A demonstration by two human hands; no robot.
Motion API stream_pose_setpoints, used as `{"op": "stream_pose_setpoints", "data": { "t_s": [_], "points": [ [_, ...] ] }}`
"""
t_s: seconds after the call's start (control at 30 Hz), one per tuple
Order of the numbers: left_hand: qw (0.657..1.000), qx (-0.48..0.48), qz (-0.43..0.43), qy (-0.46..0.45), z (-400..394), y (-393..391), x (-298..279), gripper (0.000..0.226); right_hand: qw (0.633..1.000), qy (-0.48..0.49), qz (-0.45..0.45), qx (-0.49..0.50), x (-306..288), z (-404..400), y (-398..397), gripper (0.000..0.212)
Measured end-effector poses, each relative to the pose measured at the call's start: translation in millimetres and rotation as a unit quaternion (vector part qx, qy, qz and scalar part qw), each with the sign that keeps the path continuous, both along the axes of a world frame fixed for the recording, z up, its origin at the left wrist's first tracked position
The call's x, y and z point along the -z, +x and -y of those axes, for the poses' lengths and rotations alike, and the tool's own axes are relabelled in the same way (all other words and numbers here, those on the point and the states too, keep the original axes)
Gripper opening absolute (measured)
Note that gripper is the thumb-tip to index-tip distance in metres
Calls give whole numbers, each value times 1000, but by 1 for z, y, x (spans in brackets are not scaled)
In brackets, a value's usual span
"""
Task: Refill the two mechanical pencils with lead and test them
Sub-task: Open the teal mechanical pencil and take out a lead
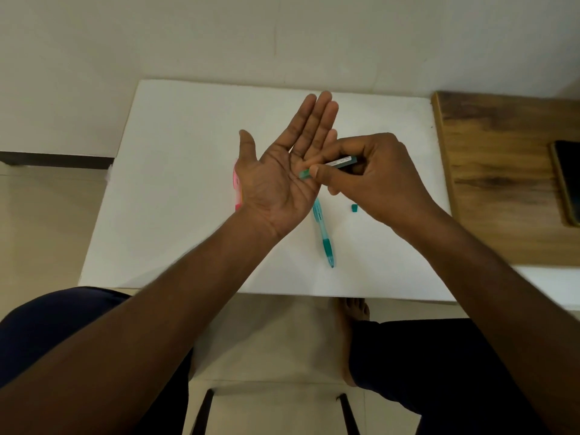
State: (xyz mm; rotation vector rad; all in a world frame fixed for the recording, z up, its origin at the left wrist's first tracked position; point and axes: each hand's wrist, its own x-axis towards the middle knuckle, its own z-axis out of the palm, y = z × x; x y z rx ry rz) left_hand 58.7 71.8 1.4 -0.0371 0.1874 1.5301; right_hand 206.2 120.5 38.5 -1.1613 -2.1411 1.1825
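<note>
Our right hand [373, 177] pinches a slim teal lead case [329, 166] between thumb and curled fingers, its lower end tipped onto our left hand [276, 180], which lies palm up, fingers straight and together, holding nothing. Below our hands, a teal mechanical pencil [324, 235] lies on the white table [175, 196], a small teal cap [354, 208] near it. A pink pencil [237, 189] peeks from beneath our left hand. A dark phone [567, 183] rests on the wooden surface [489, 171] to the right.
</note>
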Motion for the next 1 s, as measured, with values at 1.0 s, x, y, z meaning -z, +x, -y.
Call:
{"op": "stream_pose_setpoints", "data": {
  "t_s": [1.0],
  "points": [
    [741,-115,-622,-225,8,8,4,41,945,-232,-191,132,-1,-24,16,8]
  ]
}}
